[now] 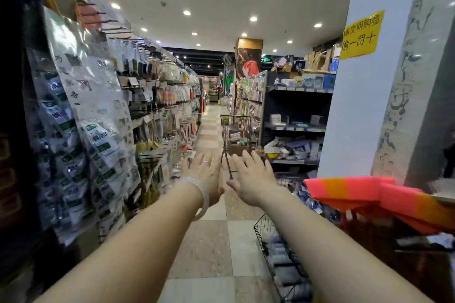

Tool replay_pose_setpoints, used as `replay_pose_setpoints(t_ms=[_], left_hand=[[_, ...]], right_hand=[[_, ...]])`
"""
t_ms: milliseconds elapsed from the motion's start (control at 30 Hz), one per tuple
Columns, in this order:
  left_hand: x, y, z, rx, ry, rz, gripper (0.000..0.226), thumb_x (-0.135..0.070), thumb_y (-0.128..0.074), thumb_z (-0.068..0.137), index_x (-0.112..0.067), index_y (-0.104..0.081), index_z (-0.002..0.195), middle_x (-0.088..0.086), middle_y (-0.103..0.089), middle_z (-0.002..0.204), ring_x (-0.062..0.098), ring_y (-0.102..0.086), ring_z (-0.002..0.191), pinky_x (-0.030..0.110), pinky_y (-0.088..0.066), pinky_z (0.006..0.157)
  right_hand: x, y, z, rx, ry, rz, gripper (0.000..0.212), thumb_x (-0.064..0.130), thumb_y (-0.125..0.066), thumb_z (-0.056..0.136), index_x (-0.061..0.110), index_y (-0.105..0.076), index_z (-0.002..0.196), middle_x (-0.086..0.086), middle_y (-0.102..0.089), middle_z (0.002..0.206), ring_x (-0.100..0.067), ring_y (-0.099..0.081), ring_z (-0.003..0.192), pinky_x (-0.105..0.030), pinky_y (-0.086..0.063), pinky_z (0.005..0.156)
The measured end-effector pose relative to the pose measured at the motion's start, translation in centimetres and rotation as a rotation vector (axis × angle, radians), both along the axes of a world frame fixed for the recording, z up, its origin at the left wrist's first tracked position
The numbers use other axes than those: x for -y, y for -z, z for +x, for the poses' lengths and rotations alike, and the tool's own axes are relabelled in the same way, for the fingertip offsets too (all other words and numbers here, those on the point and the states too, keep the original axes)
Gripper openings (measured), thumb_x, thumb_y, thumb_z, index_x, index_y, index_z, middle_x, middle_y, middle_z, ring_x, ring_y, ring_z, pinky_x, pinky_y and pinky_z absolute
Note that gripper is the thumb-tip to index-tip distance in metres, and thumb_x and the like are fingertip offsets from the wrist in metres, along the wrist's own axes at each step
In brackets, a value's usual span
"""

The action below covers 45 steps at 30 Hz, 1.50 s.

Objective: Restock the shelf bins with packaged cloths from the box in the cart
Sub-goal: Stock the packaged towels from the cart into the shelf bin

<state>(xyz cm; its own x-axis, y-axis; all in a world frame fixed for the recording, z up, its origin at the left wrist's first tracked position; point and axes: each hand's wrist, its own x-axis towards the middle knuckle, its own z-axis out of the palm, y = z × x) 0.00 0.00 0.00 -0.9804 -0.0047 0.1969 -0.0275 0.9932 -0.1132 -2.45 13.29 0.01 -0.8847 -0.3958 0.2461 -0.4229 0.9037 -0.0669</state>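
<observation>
Both my arms stretch forward down a store aisle. My left hand (205, 174) is open with fingers spread, wearing a ring and a pale bangle, and holds nothing. My right hand (251, 178) is open beside it, palm down, also empty. Farther down the aisle stands a wire shopping cart (235, 135) with a box and packaged goods inside; the hands are well short of it. At the lower right a black wire bin (278, 261) holds grey-blue packaged cloths. Orange-pink striped cloths (364, 194) lie on a display at the right.
Hanging packaged goods (81, 130) fill the shelf rack along the left. A white pillar (357, 106) with a yellow sign (360, 34) rises at the right, dark shelves (295, 128) behind it. Tiled floor (209, 248) runs down the aisle.
</observation>
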Motion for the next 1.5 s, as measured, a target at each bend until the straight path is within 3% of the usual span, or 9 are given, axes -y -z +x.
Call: replay_pose_setpoints(t_ms=[100, 267, 433, 967, 1267, 1500], left_hand=[[0.0, 2.0, -3.9, 0.086, -0.006, -0.048, 0.083, -0.050, -0.042, 0.093, -0.016, 0.006, 0.152, 0.006, 0.003, 0.161, 0.025, 0.003, 0.148, 0.053, -0.001, 0.118], [-0.4, 4.5, -13.3, 0.142, 0.002, -0.053, 0.084, -0.050, -0.045, 0.091, -0.015, 0.003, 0.152, 0.008, -0.003, 0.160, 0.027, -0.003, 0.147, 0.049, -0.010, 0.118], [-0.9, 5.6, -23.5, 0.268, -0.021, 0.036, 0.083, -0.044, -0.046, 0.094, -0.015, 0.006, 0.152, 0.006, 0.001, 0.161, 0.025, -0.001, 0.148, 0.047, -0.009, 0.119], [6.0, 9.7, -54.5, 0.294, -0.017, 0.136, 0.081, -0.042, -0.049, 0.093, -0.016, 0.000, 0.152, 0.007, -0.003, 0.161, 0.025, -0.002, 0.148, 0.046, -0.011, 0.120], [13.0, 10.7, -73.7, 0.320, 0.042, 0.182, 0.081, -0.044, -0.048, 0.093, -0.018, 0.001, 0.152, 0.003, -0.001, 0.161, 0.023, 0.001, 0.148, 0.045, -0.009, 0.119], [16.7, 12.9, -88.8, 0.346, 0.044, 0.167, 0.078, -0.042, -0.049, 0.092, -0.018, -0.004, 0.151, 0.003, -0.005, 0.160, 0.023, -0.003, 0.148, 0.044, -0.012, 0.118]], right_hand=[[0.0, 2.1, -4.0, 0.069, 0.012, 0.045, 0.068, 0.045, -0.039, 0.097, 0.022, -0.005, 0.151, -0.007, 0.003, 0.160, -0.027, 0.006, 0.147, -0.050, -0.003, 0.118], [-0.2, 5.0, -13.9, 0.129, 0.000, 0.104, 0.070, 0.044, -0.042, 0.096, 0.021, -0.006, 0.151, -0.008, 0.004, 0.160, -0.026, 0.003, 0.148, -0.049, -0.003, 0.119], [-0.9, 6.0, -24.3, 0.199, -0.029, 0.100, 0.072, 0.042, -0.045, 0.096, 0.020, -0.004, 0.151, -0.008, 0.000, 0.160, -0.027, 0.002, 0.148, -0.047, -0.004, 0.118], [6.3, 10.4, -55.8, 0.242, -0.036, 0.136, 0.072, 0.042, -0.049, 0.093, 0.021, -0.010, 0.150, -0.009, -0.009, 0.159, -0.028, -0.008, 0.147, -0.048, -0.009, 0.118], [12.0, 11.2, -74.3, 0.343, 0.038, 0.139, 0.074, 0.043, -0.044, 0.096, 0.021, 0.000, 0.152, -0.008, 0.000, 0.160, -0.026, 0.004, 0.148, -0.046, -0.003, 0.119], [14.6, 12.6, -89.2, 0.381, 0.076, 0.167, 0.072, 0.044, -0.044, 0.096, 0.020, -0.005, 0.152, -0.009, 0.000, 0.160, -0.027, 0.002, 0.148, -0.047, -0.005, 0.119]])
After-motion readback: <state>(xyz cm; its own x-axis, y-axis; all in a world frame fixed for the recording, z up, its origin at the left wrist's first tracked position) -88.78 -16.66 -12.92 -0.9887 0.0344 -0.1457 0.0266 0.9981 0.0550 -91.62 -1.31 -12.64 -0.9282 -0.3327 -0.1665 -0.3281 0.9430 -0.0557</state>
